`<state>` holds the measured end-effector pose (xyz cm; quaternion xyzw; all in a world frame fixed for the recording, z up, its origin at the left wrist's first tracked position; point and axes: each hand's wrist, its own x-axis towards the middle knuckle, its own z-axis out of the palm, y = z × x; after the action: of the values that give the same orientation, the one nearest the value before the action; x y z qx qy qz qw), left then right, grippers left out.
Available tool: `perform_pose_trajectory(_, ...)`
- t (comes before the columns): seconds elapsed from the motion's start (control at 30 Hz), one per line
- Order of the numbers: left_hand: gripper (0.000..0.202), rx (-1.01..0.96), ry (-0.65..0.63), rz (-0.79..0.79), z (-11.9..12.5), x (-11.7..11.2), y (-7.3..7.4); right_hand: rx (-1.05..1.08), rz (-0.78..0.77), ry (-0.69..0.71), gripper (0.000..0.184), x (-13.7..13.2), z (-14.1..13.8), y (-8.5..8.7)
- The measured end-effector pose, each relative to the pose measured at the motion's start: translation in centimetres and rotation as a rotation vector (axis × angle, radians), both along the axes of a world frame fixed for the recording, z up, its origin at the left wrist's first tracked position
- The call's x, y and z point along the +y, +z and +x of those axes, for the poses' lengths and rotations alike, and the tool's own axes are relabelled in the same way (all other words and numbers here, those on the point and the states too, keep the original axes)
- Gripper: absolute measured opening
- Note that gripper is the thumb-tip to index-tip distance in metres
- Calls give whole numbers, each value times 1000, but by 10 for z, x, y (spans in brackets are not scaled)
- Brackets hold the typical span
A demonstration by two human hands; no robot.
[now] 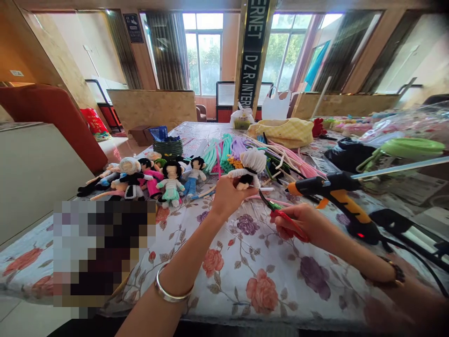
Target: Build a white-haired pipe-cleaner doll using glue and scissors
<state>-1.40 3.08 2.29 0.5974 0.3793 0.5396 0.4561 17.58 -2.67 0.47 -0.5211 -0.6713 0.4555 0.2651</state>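
Observation:
My left hand [228, 196] is closed round a small doll [249, 169] with white hair and a black body, held up over the floral tablecloth [245, 276]. My right hand [298, 223] grips red-handled scissors [280, 213], their blades pointing up toward the doll's underside. A white stick juts from the doll toward the right. A silver bangle sits on my left wrist and a dark bracelet on my right.
A row of finished dolls [147, 180] lies to the left. A bundle of coloured pipe cleaners [228, 152] is behind the doll. An orange and black glue gun [336, 199] stands at right with its cable. A yellow bag [284, 132], plastic bags and a blurred patch are also there.

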Motion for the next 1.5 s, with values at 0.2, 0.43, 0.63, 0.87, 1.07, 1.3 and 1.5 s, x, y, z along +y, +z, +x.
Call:
perform_pose_trajectory(0.2,27,-37,-26,21,0,0,-1,-117,-96,255,53,4,11,18)
perform_pose_trajectory(0.43,25,2,10,25,-2,4,-5,-56,-260,188,34,7,4,32)
perform_pose_trajectory(0.63,24,-49,26,-17,-1,9,-12,-21,-336,102,22,10,-3,32)
perform_pose_trajectory(0.87,24,-111,8,-36,-1,11,-15,-28,-371,9,17,13,-7,29)
perform_pose_trajectory(1.07,25,-105,9,-67,-2,13,-17,-30,-384,-12,12,19,-7,25)
perform_pose_trajectory(1.3,20,-101,7,-81,-3,14,-19,-17,-362,-58,10,19,-9,22)
perform_pose_trajectory(1.5,22,-108,29,-90,-2,13,-18,-43,-377,143,15,18,-5,36)
